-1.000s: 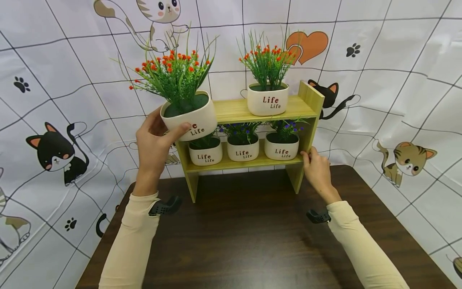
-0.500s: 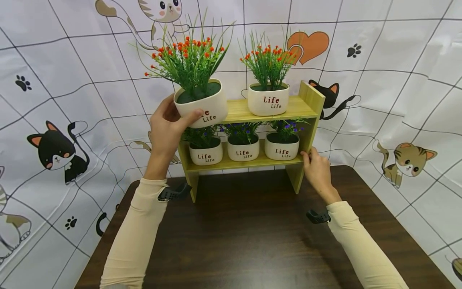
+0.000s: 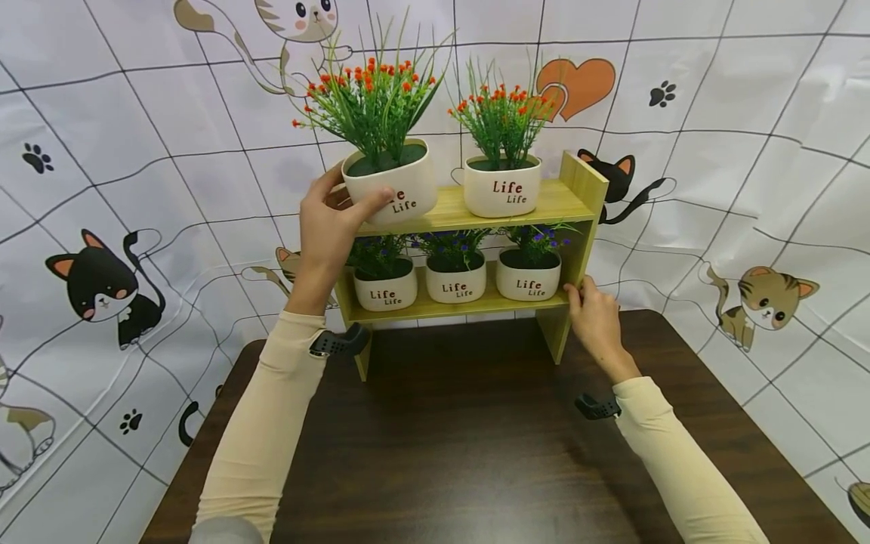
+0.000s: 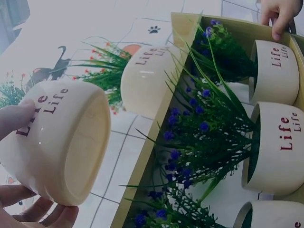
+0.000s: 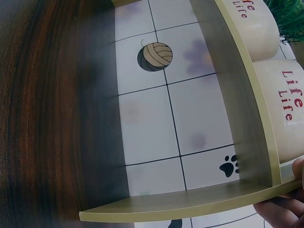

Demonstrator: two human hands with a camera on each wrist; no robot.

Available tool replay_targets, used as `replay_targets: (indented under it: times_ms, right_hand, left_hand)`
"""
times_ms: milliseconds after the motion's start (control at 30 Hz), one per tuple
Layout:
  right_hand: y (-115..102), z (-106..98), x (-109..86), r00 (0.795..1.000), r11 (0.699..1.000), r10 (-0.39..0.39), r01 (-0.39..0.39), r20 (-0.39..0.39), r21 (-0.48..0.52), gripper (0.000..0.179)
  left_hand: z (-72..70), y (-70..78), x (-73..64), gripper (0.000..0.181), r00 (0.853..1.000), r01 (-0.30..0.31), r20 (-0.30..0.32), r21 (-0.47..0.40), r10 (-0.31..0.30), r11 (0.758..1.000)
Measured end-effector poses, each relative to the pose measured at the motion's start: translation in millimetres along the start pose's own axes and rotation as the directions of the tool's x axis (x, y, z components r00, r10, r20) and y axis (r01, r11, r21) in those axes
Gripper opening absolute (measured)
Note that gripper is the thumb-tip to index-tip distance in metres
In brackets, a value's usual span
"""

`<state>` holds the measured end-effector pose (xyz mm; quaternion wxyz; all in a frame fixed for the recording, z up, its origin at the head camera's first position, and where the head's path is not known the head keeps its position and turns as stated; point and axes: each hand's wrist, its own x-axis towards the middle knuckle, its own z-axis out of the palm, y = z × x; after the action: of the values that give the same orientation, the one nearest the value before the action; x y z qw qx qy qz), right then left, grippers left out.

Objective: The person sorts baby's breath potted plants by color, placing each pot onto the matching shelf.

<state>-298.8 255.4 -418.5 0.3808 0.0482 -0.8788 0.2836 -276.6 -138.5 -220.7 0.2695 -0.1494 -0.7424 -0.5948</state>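
Observation:
My left hand (image 3: pixel 329 234) grips a white "Life" flowerpot (image 3: pixel 401 185) with orange flowers, thumb on its front and fingers round its side. In the head view the pot overlaps the left end of the upper shelf, tilted slightly. The left wrist view shows its pale underside (image 4: pixel 85 147) above the shelf's level. My right hand (image 3: pixel 596 321) pinches the right side panel of the two-tier wooden shelf (image 3: pixel 442 211) near the lower board. Another orange-flowered pot (image 3: pixel 503 189) sits on the upper board towards the right.
Three white pots with purple flowers, among them the middle pot (image 3: pixel 457 283), stand in a row on the lower board. The shelf stands on a dark wooden table (image 3: pixel 462 453). Behind it hangs a white cat-print wall covering (image 3: pixel 714 189).
My left hand has carried the orange-flowered pot to the right and up, then farther right over the upper board's left end, with the pot more level. My right hand stays on the side panel.

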Motion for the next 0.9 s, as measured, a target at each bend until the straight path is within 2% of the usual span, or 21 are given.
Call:
replay_targets:
  times_ms: [200,333,700,900]
  right_hand:
    - [0,1,0.4,1.0,1.0,0.014,-0.014,0.022,-0.001,0.026]
    - [-1,0,0.0,0.999,1.0,0.015,-0.015,0.029,0.0,0.026]
    - [-3,-2,1.4,1.0,1.0,0.01,-0.01,0.027,-0.007,0.026]
    - [-1,-2,0.7,1.0,1.0,0.009,-0.009,0.029,-0.003,0.026]
  left_hand:
    - [7.2,-3.4,9.7,0.073,1.0,0.002,0.031,-0.034,-0.001,0.999]
    - [10.8,-6.1,14.8,0.074,0.999,0.021,0.039,-0.026,-0.02,0.999]
    - [15.5,-11.1,23.8,0.079,0.993,0.089,0.074,0.098,-0.096,0.991]
    - [16.8,-18.0,22.9,0.073,0.987,0.106,0.101,0.18,-0.126,0.978]
